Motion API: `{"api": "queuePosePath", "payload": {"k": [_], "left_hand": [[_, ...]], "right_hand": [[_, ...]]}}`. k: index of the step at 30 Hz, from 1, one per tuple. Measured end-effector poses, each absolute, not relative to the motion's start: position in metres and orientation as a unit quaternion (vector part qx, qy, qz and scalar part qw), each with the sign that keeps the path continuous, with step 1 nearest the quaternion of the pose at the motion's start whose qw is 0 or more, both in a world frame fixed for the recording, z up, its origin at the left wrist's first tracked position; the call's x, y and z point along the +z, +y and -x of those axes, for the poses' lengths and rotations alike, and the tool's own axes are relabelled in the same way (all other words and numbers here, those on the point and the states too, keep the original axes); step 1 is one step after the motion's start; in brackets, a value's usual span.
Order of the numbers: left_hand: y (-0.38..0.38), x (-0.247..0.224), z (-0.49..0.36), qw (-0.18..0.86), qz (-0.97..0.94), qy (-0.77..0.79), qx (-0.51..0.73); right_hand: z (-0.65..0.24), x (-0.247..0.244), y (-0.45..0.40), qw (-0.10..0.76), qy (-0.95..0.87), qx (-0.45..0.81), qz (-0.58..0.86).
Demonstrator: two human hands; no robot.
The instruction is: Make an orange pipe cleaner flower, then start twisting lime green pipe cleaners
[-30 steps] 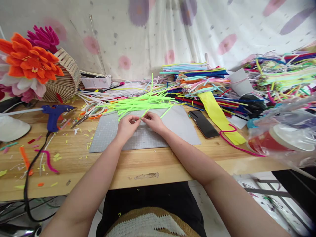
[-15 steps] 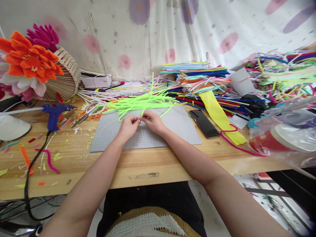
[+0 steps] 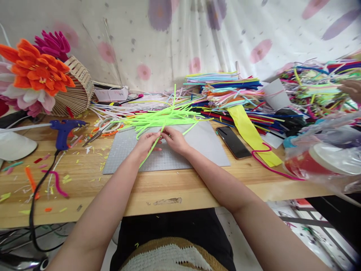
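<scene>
A bright green pipe cleaner (image 3: 152,148) slants down from the fingertips of both hands, its lower end passing over my left wrist. My left hand (image 3: 146,143) is closed on it, thumb and forefinger pinching near its upper part. Right beside, my right hand (image 3: 175,140) grips the same pipe cleaner with bent fingers; the exact contact is partly hidden. Both hands are over the grey cutting mat (image 3: 197,150). Just beyond them lies a loose heap of green pipe cleaners (image 3: 166,116).
Scissors (image 3: 97,133) and a blue glue gun (image 3: 63,131) lie to the left, near fabric flowers (image 3: 39,69). On the right are a phone (image 3: 233,141), a yellow strip (image 3: 251,131) and bundled pipe cleaners (image 3: 228,88). Another person's hand (image 3: 352,90) shows at the right edge.
The green pipe cleaner now extends down across my left hand and wrist; before, only a short piece showed at the fingertips. Another person's hand has come in at the right edge.
</scene>
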State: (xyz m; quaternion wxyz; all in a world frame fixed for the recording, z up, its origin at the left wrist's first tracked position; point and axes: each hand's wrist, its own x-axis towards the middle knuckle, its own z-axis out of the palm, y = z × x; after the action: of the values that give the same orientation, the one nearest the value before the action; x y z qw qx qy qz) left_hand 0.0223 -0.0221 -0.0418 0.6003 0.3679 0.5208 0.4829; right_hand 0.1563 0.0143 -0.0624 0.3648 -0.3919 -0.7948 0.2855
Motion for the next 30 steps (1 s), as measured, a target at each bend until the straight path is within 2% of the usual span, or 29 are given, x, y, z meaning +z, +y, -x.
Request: {"api": "queuePosePath", "payload": {"k": [8, 13, 18, 23, 27, 30], "left_hand": [[-0.018, -0.045, -0.021, 0.562, -0.362, 0.547, 0.504], [-0.013, -0.046, -0.015, 0.495, -0.328, 0.553, 0.584], [-0.010, -0.047, -0.010, 0.441, -0.289, 0.560, 0.639], [-0.005, -0.033, -0.011, 0.507, -0.207, 0.553, 0.628], [0.001, -0.003, -0.012, 0.598, -0.118, 0.508, 0.608], [0.000, 0.011, -0.014, 0.633, -0.144, 0.473, 0.596]], "right_hand": [[-0.155, -0.061, 0.009, 0.311, -0.822, 0.209, 0.429], [-0.159, -0.061, 0.011, 0.278, -0.861, 0.104, 0.412], [-0.160, -0.061, 0.010, 0.252, -0.879, 0.061, 0.400], [-0.168, -0.059, 0.017, 0.258, -0.888, 0.040, 0.378], [-0.179, -0.047, 0.024, 0.332, -0.852, -0.049, 0.402], [-0.188, -0.035, 0.026, 0.372, -0.797, -0.108, 0.463]]}}
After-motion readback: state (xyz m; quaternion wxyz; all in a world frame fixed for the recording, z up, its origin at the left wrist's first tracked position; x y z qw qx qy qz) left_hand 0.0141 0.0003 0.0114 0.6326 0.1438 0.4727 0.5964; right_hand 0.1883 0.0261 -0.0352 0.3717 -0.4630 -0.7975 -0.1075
